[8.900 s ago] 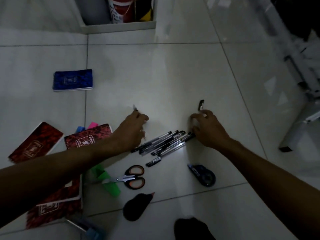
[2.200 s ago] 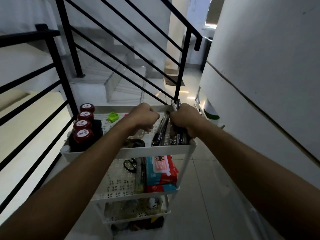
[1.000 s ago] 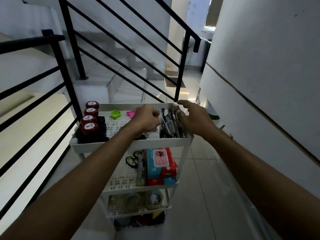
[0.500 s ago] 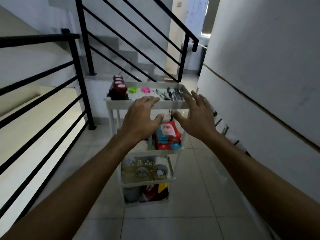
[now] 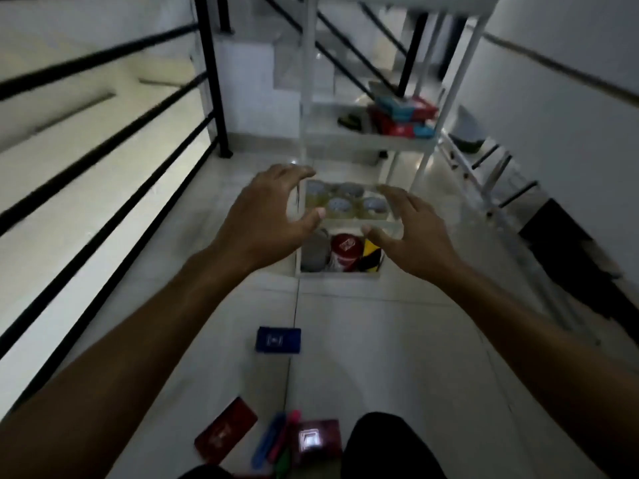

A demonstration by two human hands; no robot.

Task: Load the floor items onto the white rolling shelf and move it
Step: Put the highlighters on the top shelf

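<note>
The white rolling shelf [image 5: 366, 141] stands ahead on the tiled floor, its tiers holding tape rolls [image 5: 349, 202], red and blue packets [image 5: 404, 115] and canisters [image 5: 344, 252] at the bottom. My left hand [image 5: 269, 216] and my right hand [image 5: 411, 229] hover in front of it, fingers spread, holding nothing. On the floor near me lie a blue notebook [image 5: 278, 339], a red notebook [image 5: 226, 431], another red notebook [image 5: 316, 440] and coloured markers [image 5: 276, 437].
A black stair railing [image 5: 103, 160] runs along the left. A white wall [image 5: 567, 63] closes the right side, with a folded metal rack [image 5: 498, 167] and a dark cloth [image 5: 574, 257] at its foot. My dark knee [image 5: 387, 447] shows at the bottom.
My hands let go of the shelf's top tier after the pens went in. My view has dropped towards the floor, and the notebooks and markers have come into sight.
</note>
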